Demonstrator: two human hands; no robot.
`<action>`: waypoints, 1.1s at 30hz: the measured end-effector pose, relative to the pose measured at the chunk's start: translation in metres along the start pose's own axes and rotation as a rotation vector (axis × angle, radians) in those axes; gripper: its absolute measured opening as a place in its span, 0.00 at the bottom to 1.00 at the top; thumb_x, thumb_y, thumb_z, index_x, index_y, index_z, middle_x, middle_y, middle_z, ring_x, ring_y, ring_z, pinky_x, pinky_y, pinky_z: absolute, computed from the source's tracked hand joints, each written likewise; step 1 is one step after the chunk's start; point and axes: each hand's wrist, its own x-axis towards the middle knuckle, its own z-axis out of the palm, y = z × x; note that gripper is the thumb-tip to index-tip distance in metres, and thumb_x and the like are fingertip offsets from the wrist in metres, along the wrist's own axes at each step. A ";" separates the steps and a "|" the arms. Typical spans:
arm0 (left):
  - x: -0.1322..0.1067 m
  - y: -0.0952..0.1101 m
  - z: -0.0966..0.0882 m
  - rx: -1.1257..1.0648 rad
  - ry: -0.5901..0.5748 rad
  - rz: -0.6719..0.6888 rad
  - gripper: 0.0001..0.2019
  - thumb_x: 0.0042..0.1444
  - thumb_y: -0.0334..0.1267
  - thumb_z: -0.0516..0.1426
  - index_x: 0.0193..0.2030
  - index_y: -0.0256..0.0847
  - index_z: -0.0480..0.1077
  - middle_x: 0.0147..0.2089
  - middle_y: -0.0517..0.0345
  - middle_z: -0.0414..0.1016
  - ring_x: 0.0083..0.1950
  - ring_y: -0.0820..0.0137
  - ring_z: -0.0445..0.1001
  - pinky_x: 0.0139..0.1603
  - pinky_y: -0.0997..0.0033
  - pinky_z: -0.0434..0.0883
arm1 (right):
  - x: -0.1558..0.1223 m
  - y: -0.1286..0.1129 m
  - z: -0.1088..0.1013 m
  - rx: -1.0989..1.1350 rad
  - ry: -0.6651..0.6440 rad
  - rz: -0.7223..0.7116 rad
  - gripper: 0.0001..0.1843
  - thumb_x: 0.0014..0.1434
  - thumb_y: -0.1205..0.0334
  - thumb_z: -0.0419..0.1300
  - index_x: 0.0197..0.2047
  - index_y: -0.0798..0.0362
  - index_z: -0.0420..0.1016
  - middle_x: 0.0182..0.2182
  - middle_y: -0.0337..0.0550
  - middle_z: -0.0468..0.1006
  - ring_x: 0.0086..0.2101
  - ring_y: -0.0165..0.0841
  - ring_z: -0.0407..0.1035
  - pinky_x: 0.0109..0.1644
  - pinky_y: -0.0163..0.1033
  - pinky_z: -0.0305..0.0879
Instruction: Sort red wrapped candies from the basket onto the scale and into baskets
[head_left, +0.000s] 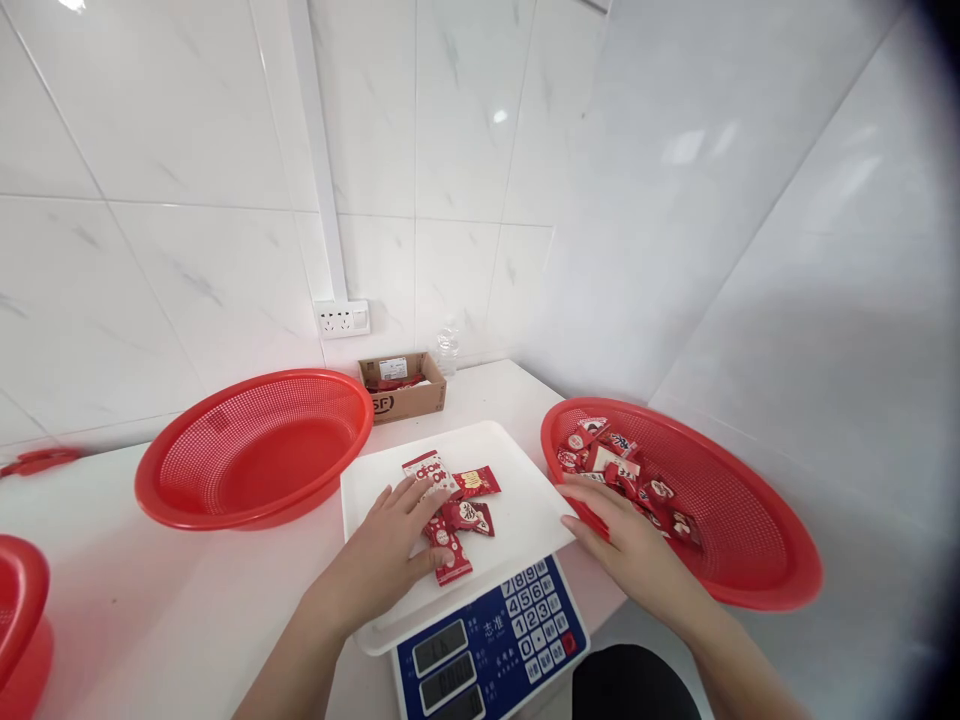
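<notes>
Lying flat in the head view: left hand, fingers spread and loose, palm down on the sweet packets in the middle of the white tray of the scale; nothing pinched. Right hand open as well, palm down, fingertips on the near rim of the red basket, heaped packets just beyond them.

Risks, as judged:
- weight of the left palm on the tray, likely falsifying any reading;
- a sideways sweep under that hand, likely pushing packets off the tray edge;
- pressure on the rim, possibly tipping the basket towards the right wrist.

Hard to make out:
- scale displays, dim and cut by the frame below the left wrist;
- packets under the left fingers, uncountable;
- underside of the right palm;
- contents of the cardboard box, well beyond the left hand;
- support beneath the far side of the basket.
</notes>
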 end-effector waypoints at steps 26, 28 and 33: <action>0.019 0.027 0.006 0.173 0.020 -0.126 0.35 0.61 0.60 0.37 0.69 0.44 0.36 0.72 0.55 0.32 0.70 0.62 0.26 0.67 0.46 0.35 | -0.026 0.056 -0.011 -0.215 -0.123 0.307 0.27 0.59 0.41 0.41 0.52 0.41 0.70 0.43 0.43 0.80 0.39 0.43 0.75 0.34 0.44 0.69; 0.029 0.028 0.010 0.207 0.038 -0.158 0.35 0.60 0.61 0.36 0.69 0.44 0.38 0.72 0.52 0.33 0.70 0.59 0.27 0.66 0.44 0.35 | -0.026 0.056 -0.012 -0.213 -0.117 0.283 0.27 0.59 0.42 0.41 0.52 0.42 0.70 0.41 0.45 0.80 0.38 0.44 0.75 0.32 0.43 0.69; 0.046 0.032 0.024 0.317 0.054 -0.189 0.34 0.60 0.61 0.39 0.68 0.45 0.42 0.71 0.47 0.35 0.70 0.54 0.28 0.64 0.39 0.35 | -0.029 0.053 -0.012 -0.198 -0.096 0.272 0.27 0.59 0.42 0.40 0.52 0.41 0.70 0.44 0.43 0.79 0.38 0.44 0.75 0.30 0.43 0.68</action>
